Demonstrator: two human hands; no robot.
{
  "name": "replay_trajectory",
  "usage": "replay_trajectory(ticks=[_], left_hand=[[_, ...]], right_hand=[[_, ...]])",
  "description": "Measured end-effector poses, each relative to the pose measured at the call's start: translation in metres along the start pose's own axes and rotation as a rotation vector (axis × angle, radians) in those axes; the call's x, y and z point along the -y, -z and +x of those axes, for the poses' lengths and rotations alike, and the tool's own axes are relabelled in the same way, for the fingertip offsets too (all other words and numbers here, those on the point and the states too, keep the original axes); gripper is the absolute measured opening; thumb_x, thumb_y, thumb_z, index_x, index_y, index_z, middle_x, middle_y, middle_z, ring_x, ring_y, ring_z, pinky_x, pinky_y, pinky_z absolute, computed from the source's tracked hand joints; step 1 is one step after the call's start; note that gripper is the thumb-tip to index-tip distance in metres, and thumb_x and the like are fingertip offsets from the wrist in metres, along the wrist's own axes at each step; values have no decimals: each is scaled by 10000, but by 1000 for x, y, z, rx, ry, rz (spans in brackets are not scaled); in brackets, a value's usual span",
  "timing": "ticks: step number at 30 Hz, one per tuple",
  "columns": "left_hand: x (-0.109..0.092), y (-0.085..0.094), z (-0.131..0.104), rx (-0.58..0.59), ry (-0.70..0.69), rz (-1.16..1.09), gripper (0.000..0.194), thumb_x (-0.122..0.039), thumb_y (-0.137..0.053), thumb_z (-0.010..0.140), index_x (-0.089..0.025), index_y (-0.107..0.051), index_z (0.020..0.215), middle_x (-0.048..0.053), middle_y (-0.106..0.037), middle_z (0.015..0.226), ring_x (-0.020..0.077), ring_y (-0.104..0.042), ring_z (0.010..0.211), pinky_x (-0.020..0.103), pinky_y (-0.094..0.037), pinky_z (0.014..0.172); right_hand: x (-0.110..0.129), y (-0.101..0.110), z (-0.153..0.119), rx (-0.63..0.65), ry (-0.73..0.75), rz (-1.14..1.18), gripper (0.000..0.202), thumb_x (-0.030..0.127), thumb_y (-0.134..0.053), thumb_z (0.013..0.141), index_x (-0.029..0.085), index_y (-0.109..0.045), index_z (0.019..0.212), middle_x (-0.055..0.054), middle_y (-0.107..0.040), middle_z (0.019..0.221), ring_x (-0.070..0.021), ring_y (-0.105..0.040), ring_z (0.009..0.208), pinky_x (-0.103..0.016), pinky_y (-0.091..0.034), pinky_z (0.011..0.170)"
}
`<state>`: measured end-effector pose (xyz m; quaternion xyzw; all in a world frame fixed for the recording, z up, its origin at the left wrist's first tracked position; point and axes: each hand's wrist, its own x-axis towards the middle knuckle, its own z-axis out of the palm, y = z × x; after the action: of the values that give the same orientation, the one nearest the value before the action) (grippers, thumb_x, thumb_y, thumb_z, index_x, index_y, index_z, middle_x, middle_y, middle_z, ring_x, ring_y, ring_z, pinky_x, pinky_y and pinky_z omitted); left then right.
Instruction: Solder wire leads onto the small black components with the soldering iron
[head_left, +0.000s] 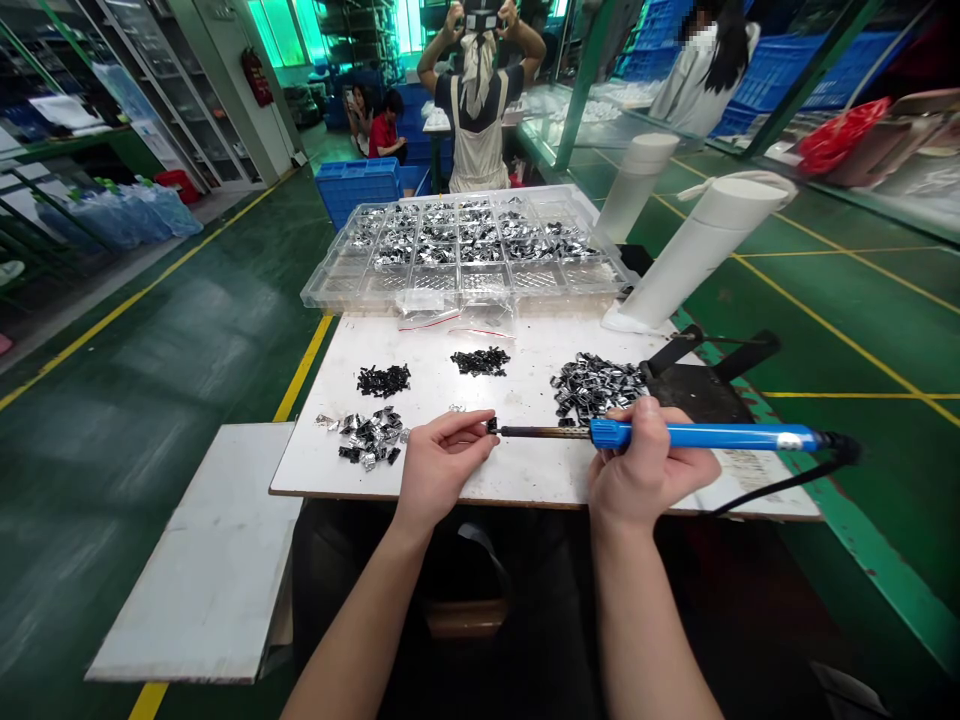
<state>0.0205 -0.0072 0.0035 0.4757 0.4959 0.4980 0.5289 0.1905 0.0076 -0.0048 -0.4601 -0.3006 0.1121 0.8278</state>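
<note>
Between thumb and fingers, my left hand pinches a small black part above the white board. My right hand is wrapped round the blue handle of a soldering iron, its thumb on top. The iron lies level and points left, its tip at or very near the small black part; whether they touch I cannot tell. Left of my left hand lies a pile of black and silver pieces. Beyond the iron sits a larger heap of similar pieces. Two small piles of black bits lie farther back.
A clear compartment tray full of shiny pieces stands at the back of the board. White tubes lean at the right, near a black metal stand. The iron's cord hangs right. Other people are beyond the tray.
</note>
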Motion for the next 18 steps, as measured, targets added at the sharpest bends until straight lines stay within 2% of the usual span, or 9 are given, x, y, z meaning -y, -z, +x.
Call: replay_trajectory(ticks=[18], left_hand=[[0,0,0,-7,7,4,294,-220,-846,719,-186,-830,1011,48,-774,870,184,-744,820,302,-632,843]], right_hand=[[2,-1,-1,-3,-6,17,331,372,-745,810,182,-623,567,21,-588,510,-108,-473,397,-255,-346,377]])
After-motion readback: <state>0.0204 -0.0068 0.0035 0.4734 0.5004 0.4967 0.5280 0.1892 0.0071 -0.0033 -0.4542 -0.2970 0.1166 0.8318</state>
